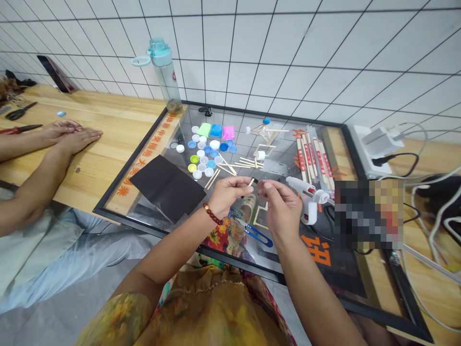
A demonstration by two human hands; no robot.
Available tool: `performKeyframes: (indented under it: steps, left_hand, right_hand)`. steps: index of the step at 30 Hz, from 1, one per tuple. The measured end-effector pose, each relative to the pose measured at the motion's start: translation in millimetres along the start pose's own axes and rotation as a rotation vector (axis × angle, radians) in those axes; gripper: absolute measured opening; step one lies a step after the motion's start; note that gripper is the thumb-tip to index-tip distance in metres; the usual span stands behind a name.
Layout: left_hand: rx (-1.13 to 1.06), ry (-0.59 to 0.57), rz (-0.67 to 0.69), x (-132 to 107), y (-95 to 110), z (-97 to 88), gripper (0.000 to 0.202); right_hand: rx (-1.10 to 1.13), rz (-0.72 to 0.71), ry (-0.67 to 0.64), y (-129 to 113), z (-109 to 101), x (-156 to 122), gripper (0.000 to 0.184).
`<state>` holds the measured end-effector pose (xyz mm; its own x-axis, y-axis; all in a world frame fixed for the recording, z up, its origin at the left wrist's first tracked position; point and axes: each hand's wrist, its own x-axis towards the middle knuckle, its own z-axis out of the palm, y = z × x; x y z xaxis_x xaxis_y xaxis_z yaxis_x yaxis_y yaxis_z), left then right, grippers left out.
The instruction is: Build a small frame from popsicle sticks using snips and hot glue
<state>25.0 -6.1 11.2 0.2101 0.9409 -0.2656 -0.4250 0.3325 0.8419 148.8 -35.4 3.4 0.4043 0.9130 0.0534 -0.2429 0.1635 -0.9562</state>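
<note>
My left hand point(227, 193), with a bead bracelet on the wrist, pinches one end of a short wooden stick point(251, 182) above the glass work board point(326, 262). My right hand point(282, 203) is closed in a pinch at the stick's other end, where something small and dark shows. Both hands hover just in front of a white glue gun point(308, 197). Blue-handled snips point(260, 234) and a small frame of sticks point(261, 216) lie under my hands.
Several coloured bottle caps point(203, 158), loose sticks point(230, 168), clay blocks point(216, 130), packs of chopsticks point(313, 156) and a black sheet point(167, 188) lie on the board. A water bottle point(164, 72) stands behind. Another person's hands point(70, 135) rest on the table at left. Cables and a power strip point(378, 146) sit at right.
</note>
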Motion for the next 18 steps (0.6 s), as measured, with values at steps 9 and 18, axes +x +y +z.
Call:
performKeyframes:
  steps: [9,18]
  left_hand:
    - [-0.027,-0.080,-0.016,-4,-1,1.0,0.034]
    - [0.023,-0.097,-0.018,-6,1,1.3,0.034]
  right_hand:
    - [-0.022,0.146,-0.119,3,-14,13,0.020]
    - [-0.019,0.168,-0.157,2,-14,11,0.021]
